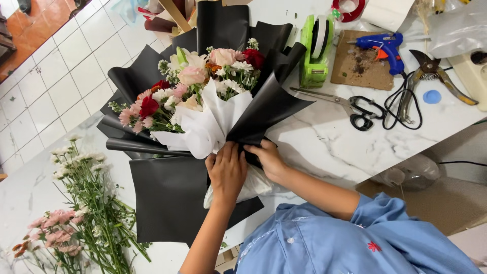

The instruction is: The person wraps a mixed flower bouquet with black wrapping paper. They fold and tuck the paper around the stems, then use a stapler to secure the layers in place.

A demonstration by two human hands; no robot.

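a: bouquet lies mid-table, black wrap fanned toward the far edge, white paper inside. left hand closed around the neck, right hand fingers pinching the black fold.

b: risk?

a: loosen the grip and the layers likely spring open. scissors near the right edge could snag the wrap.

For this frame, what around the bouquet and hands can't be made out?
Head view only:
- Bouquet stems: hidden under the left hand, right hand and black wrapping paper.
- Fingertips of both hands: tucked into the wrap, so the grip is unclear.
- Red tape roll: cut off by the top edge.
- Loose flowers: cut off at the bottom-left edge.
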